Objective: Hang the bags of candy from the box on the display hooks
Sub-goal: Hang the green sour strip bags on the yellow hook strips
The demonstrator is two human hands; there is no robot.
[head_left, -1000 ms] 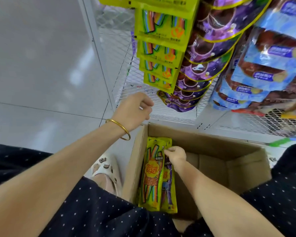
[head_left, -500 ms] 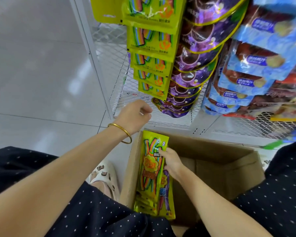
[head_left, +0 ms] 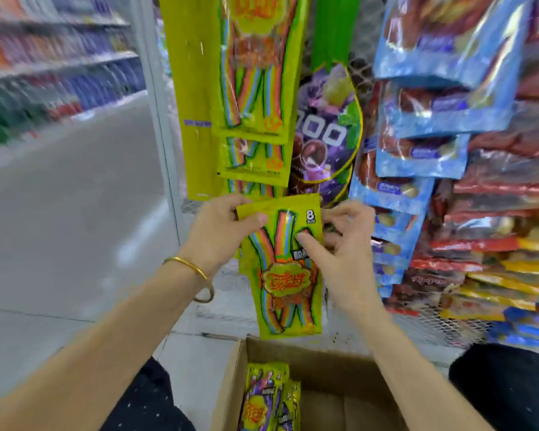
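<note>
Half a second ago the yellow-green rainbow candy bag [head_left: 282, 269] was only just clearing the cardboard box [head_left: 321, 359] in the right hand [head_left: 344, 250]; now it is up in front of the rack, just below the column of matching rainbow bags [head_left: 252, 88] already hanging there. The left hand [head_left: 221, 231], which had been waiting near the mesh with its fingers curled on nothing, has closed on the bag's upper left corner, thumb across the front. The right hand's fingers [head_left: 307, 239] are spread and loose, the index tip touching the bag's face and the rest beside its right edge, so the left hand seems to carry the weight. The view has swung up with the lift and is blurred; no free hook is visible. The step in hand looks like finding the hole in the bag's top and threading it. More bags [head_left: 263, 399] wait in the box.
</note>
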